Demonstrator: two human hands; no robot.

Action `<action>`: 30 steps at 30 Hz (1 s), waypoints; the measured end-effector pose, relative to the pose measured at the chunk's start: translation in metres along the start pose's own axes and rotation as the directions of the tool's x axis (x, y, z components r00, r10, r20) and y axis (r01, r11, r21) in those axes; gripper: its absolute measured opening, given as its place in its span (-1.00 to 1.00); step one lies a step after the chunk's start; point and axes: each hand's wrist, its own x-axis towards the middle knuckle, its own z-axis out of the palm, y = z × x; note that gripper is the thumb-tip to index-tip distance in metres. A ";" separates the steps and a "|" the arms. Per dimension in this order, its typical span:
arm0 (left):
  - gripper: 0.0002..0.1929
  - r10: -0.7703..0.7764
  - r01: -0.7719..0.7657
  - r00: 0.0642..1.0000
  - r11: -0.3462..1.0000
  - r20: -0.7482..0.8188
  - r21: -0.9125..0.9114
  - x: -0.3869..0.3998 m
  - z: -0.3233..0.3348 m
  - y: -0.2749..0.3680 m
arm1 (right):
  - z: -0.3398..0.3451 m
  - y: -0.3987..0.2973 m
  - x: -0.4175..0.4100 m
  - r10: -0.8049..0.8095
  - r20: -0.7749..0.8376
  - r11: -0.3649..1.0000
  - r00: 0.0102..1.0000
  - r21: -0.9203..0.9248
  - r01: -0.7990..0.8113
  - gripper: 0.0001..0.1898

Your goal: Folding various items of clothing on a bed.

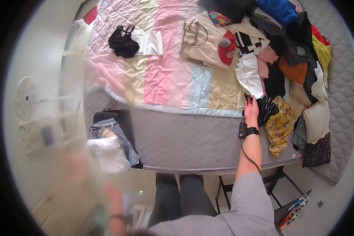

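My right hand reaches over the edge of the clothes pile. Its fingertips touch a black-and-white patterned garment, just below a white garment; whether they grip the cloth is unclear. To the right of that hand lies a crumpled yellow patterned garment. Low on the left, my left hand hangs beside the bed, blurred, its fingers hard to make out. Nearest to it on the mattress is a stack with a folded white garment on top of blue jeans.
A striped pastel quilt covers part of the grey mattress. On it lie a black bra, a white roll and a folded cream top with a red hat. At left stands a white fan.
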 end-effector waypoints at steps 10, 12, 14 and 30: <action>-0.42 0.221 -0.219 0.975 0.970 0.005 -0.104 0.022 0.012 0.066 | -0.001 -0.020 -0.038 -0.723 0.244 -0.312 0.647 -0.950 0.010 -0.74; -0.45 0.239 -0.238 0.971 0.966 0.001 -0.104 0.017 0.010 0.068 | -0.011 -0.030 -0.034 -0.659 0.173 -0.255 0.732 -0.967 -0.002 -0.69; -0.48 0.259 -0.258 0.966 0.961 -0.004 -0.100 0.018 0.013 0.064 | -0.041 -0.032 -0.013 -0.461 -0.105 0.023 0.881 -0.994 -0.106 -0.68; -0.78 0.316 -0.299 0.948 0.874 -0.020 -0.384 0.002 0.034 0.072 | 0.003 -0.117 -0.132 0.160 -0.021 0.985 0.987 -0.064 -0.161 -0.76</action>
